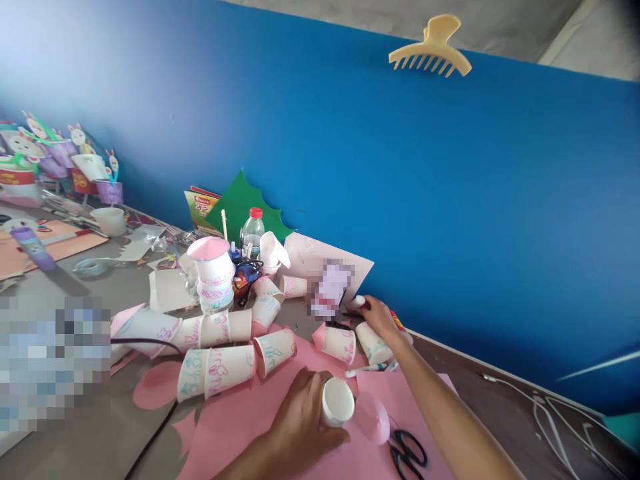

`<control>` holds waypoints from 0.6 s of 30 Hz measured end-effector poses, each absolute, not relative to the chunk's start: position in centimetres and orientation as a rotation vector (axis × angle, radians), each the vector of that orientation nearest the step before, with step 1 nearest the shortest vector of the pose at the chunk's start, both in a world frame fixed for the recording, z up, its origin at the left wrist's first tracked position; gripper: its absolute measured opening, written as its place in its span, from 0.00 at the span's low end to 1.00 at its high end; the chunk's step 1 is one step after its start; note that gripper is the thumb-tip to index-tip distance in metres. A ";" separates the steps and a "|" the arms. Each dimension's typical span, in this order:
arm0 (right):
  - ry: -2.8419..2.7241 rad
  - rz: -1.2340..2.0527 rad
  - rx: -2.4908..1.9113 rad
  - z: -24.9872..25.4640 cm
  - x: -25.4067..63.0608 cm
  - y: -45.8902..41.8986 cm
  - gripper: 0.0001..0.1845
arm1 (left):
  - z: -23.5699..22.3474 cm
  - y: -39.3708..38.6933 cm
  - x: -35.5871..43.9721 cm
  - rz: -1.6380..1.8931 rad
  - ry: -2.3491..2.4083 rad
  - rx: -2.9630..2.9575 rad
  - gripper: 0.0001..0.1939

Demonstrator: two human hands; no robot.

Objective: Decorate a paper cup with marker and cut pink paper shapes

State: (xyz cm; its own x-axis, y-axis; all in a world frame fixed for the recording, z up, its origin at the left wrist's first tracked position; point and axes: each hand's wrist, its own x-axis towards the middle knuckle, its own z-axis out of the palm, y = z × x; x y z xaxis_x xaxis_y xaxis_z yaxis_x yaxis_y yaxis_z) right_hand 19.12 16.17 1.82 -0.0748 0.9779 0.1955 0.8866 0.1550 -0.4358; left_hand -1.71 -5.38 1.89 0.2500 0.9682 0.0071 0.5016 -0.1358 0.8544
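Note:
My left hand point(303, 417) is wrapped round a white paper cup point(339, 402), its open mouth facing up, above pink paper point(240, 433). Stretched toward the blue wall, my right hand point(381, 319) has its fingers closed at a small white rounded piece point(359, 301); what it belongs to is unclear. Just below that hand lies a paper cup with green drawing point(373, 343). A phone point(331, 288) leans against a pale sheet to its left. Beside the held cup are a curled pink paper piece point(374, 419) and black-handled scissors point(407, 453).
Several decorated paper cups point(220, 370) lie on their sides at left. Behind them stands a cup stack with a pink cone top point(215, 273), near a red-capped bottle point(254, 227). White cables point(545, 407) trail at right, and a yellow hair claw point(431, 47) shows high on the wall.

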 end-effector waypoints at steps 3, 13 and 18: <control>-2.106 0.399 -1.774 1.4 19.5 16.6 0.07 | 1.9 -5.4 -1.7 0.767 1.343 1.726 0.22; -2.325 0.334 -1.727 3.3 19.0 15.8 0.15 | 1.7 -5.5 -1.7 0.798 1.351 1.745 0.20; -2.508 0.273 -1.622 4.3 17.3 14.1 0.23 | 1.8 -5.5 -1.7 0.801 1.361 1.758 0.20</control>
State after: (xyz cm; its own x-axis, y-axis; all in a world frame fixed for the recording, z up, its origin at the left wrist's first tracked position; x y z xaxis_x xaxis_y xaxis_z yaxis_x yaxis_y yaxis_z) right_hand 17.33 14.11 4.32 -0.4081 0.9127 0.0204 0.8870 0.4016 -0.2279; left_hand -1.69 -5.54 1.80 0.2356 0.9715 0.0272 0.4951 -0.1440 0.8568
